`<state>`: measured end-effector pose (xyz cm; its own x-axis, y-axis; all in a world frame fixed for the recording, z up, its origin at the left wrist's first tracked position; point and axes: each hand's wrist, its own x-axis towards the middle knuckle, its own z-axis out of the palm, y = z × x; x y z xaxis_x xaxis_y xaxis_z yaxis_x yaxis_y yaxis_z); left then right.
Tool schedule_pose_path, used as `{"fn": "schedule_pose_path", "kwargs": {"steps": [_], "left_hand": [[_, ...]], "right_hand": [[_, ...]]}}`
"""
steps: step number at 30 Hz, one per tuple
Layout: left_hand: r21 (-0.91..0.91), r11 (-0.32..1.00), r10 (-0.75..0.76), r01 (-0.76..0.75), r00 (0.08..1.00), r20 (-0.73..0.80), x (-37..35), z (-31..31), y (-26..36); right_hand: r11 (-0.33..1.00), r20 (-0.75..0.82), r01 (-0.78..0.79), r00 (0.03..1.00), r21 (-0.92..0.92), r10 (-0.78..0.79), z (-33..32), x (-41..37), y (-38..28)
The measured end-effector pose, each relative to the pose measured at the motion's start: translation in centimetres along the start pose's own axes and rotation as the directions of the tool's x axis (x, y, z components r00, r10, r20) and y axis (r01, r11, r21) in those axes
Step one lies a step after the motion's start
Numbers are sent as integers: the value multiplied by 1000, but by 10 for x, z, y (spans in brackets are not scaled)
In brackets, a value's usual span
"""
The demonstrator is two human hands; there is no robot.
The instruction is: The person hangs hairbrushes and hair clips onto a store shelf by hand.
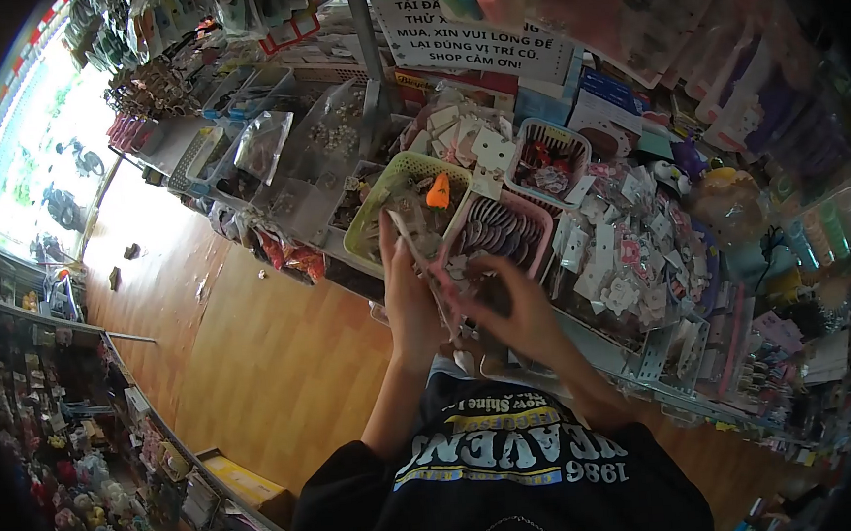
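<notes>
In front of my chest, my left hand is closed along one side of a thin, pale and pink flat item, seen nearly edge-on; its kind I cannot make out. My right hand is at its other side, thumb and fingers bent in against its pink part. Just beyond the hands stands a yellow-green basket with small packets and an orange piece in it. Beside that, a pink basket holds a row of dark, round-edged pieces.
A blue-and-white basket with red items stands behind. Many bagged accessories are heaped to the right. A printed sign hangs above the counter. Wooden floor lies to the left, with packed shelves beyond and a yellow box.
</notes>
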<state>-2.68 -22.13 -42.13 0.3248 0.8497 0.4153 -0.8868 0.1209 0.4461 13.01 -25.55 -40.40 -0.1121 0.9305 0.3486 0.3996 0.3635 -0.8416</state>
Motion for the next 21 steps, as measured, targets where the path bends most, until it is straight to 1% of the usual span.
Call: {"fn": "schedule_pose_path", "kwargs": {"steps": [1, 2, 3, 4, 5, 7, 8, 9, 10, 11, 12, 13, 15, 16, 17, 18, 19, 20, 21], "left_hand": [[-1, 1000, -2, 2, 1000, -2, 5, 2, -4], [217, 976, 75, -2, 942, -326, 11, 5, -11], [416, 907, 213, 65, 781, -588, 15, 8, -14], [334, 940, 151, 68, 796, -585, 17, 9, -10], [337, 939, 155, 65, 796, -585, 19, 7, -8], [261, 946, 28, 194, 751, -659, 17, -1, -1], [301, 925, 22, 230, 759, -650, 12, -9, 6], [300, 925, 18, 234, 761, -648, 12, -10, 17], [482, 830, 47, 279, 827, -560, 14, -9, 28], [648, 703, 53, 294, 886, -461, 16, -6, 36], [688, 681, 37, 251, 926, -375, 19, 5, 44], [690, 679, 35, 252, 927, -373, 17, 2, 51], [768, 457, -149, 448, 890, -430, 8, -5, 64], [745, 498, -99, 444, 882, -460, 4, -8, 63], [746, 499, -95, 440, 884, -458, 0, -8, 61], [723, 553, -38, 415, 879, -476, -3, -7, 59], [698, 603, 19, 385, 869, -495, -6, -8, 56], [651, 663, 30, 369, 856, -516, -10, -10, 52], [650, 663, 27, 372, 855, -518, -14, -14, 50]], "right_hand": [[991, 111, -123, 987, 46, 117, 6, -5, -7], [991, 113, -127, 986, 46, 121, 10, -11, -3], [973, 142, -220, 968, 66, 209, 16, -16, 5], [947, 172, -309, 941, 83, 292, 20, -18, 11], [948, 175, -307, 941, 84, 289, 20, -17, 14], [866, 92, -368, 929, 338, 359, 12, -19, 21], [876, 66, -336, 940, 347, 334, 5, -17, 17], [876, 61, -336, 940, 347, 336, -5, -14, 13], [878, 146, -354, 935, 322, 323, -17, -10, 10], [880, 232, -371, 922, 296, 310, -27, -6, 7], [901, 334, -325, 916, 287, 223, -36, -1, 6], [901, 331, -324, 917, 290, 223, -36, 0, 5], [813, 234, -431, 901, 392, 365, -35, 2, 3], [815, 235, -428, 903, 391, 361, -32, 2, 8], [866, 84, -368, 929, 338, 362, -28, 1, 15], [910, -70, -314, 936, 272, 344, -25, 0, 20], [911, -71, -311, 937, 270, 341, -23, -2, 21], [893, -47, -365, 920, 265, 390, -18, -4, 19], [869, -22, -421, 897, 260, 441, -15, -6, 18]]}}
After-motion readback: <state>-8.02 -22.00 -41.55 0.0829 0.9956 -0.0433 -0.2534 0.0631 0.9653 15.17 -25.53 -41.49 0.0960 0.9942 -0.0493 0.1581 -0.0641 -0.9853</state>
